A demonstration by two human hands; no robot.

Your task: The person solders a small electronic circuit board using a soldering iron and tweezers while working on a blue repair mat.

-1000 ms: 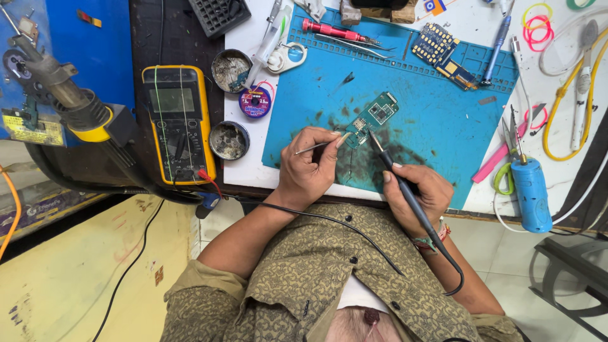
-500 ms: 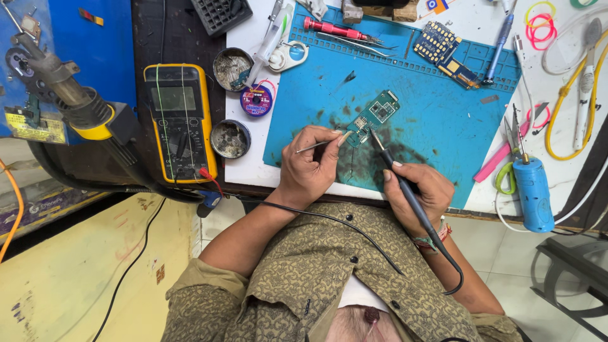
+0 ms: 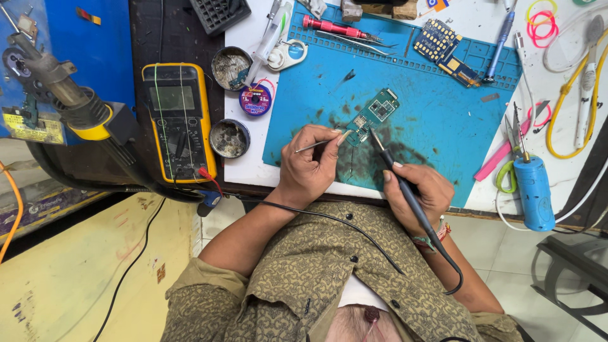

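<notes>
L hand [image 3: 308, 166] pinching tweezers [image 3: 315, 145], R hand [image 3: 419, 190] gripping soldering iron [image 3: 396, 172]; grimy residue in both round tins [image 3: 230, 137].

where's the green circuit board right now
In the head view, the green circuit board lies on the blue mat, just beyond the left hand and at the soldering iron tip.
</notes>
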